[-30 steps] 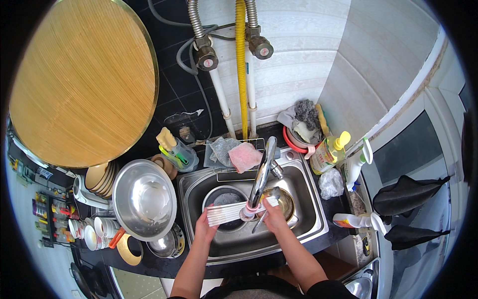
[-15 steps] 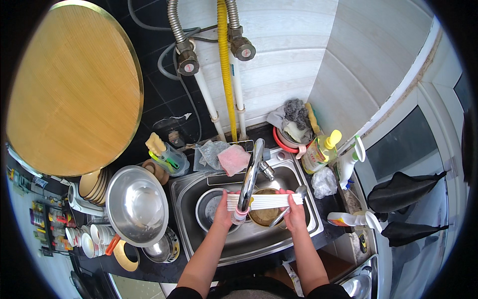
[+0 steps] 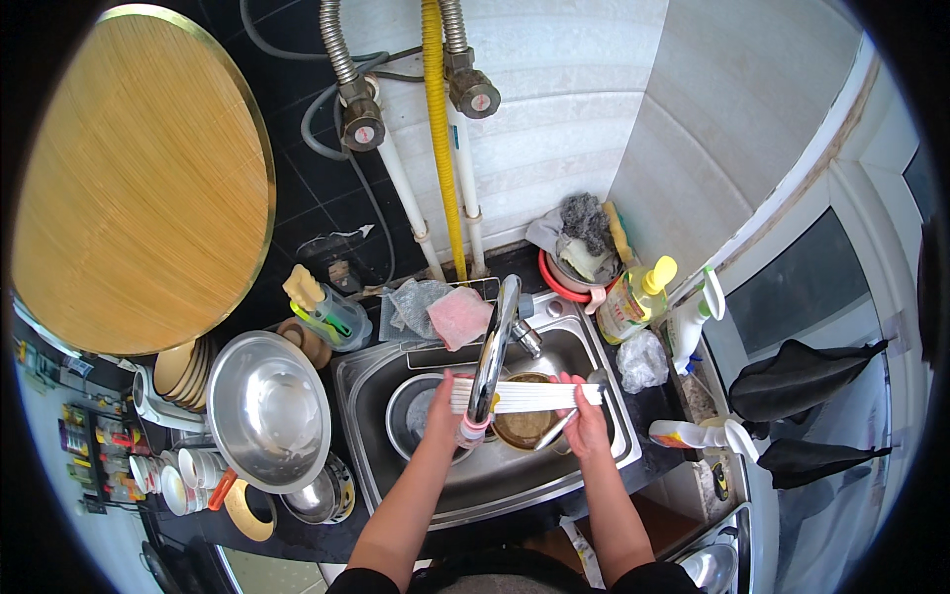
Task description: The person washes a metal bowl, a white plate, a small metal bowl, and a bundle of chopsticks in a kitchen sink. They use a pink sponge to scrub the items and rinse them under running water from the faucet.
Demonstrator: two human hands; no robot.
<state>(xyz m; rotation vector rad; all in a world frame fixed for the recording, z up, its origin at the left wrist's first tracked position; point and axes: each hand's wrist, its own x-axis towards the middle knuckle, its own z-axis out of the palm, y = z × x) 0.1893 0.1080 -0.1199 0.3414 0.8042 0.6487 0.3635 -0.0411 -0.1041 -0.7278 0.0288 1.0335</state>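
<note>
A bundle of white chopsticks lies level across the middle of the sink, under the faucet. My left hand closes on its left end, partly behind the spout. At the other end my right hand grips the same bundle, together with a metal spoon that slants across it. Below the hands, a round metal basin sits in the sink's left part. A brownish pot stands beside it, partly covered by the chopsticks.
A large steel bowl and stacked wooden bowls stand on the left counter. Grey and pink cloths hang behind the sink. To the right are a yellow-capped bottle, a crumpled plastic bag and spray bottles.
The view has shifted slightly. Both hands keep their hold, and the chopsticks look a little more fanned out toward the right end.
</note>
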